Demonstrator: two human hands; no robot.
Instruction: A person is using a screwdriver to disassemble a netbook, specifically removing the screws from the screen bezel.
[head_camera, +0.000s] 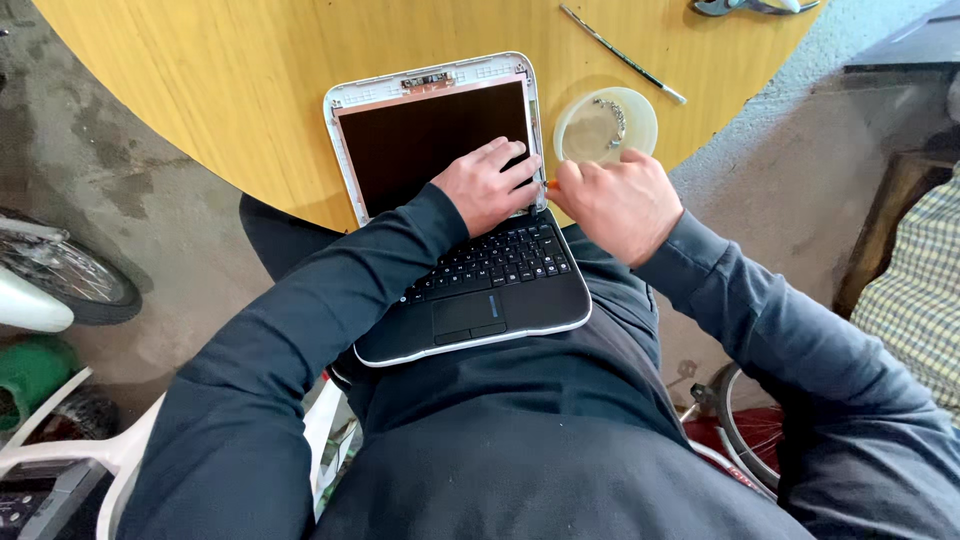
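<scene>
A small laptop (480, 290) rests on my lap with its lid open flat against the round wooden table (250, 90). The screen bezel is off, showing the bare dark panel (420, 140). My left hand (487, 185) lies flat on the lower right corner of the panel. My right hand (615, 200) is closed around a small tool with an orange tip (551, 185), pointed at the hinge area by the panel's right edge.
A shallow round dish (606, 124) holding small metal parts sits on the table right of the screen. A thin rod (622, 54) and pliers (745, 6) lie farther back. A bicycle wheel (70, 280) stands at left, another person's checked sleeve (925, 290) at right.
</scene>
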